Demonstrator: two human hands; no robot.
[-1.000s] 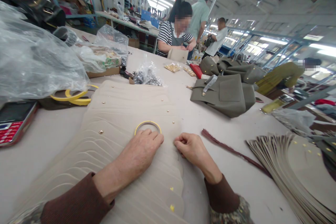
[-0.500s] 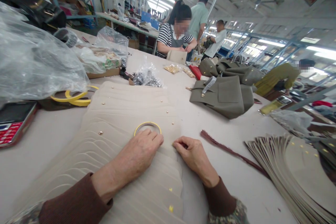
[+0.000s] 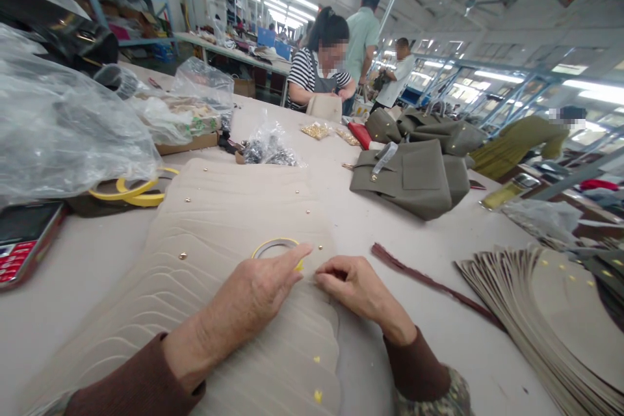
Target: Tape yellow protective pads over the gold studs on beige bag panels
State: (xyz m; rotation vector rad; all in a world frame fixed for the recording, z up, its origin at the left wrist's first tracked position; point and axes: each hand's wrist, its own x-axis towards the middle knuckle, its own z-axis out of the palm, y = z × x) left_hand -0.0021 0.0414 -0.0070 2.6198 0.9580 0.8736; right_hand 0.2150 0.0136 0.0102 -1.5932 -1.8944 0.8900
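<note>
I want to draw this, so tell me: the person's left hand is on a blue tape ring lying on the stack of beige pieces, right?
Not quite. The tape ring is yellow, not blue, as the head view shows. The rest holds: the left hand is on it, and it lies on the stack of beige pieces.

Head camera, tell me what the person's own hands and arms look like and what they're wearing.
Both are bare, with no gloves, and no rings or watch show. The left hand and right hand come out of dark brown ribbed knit cuffs. Behind the right cuff a mottled, patterned outer sleeve shows at the picture's bottom edge.
</note>
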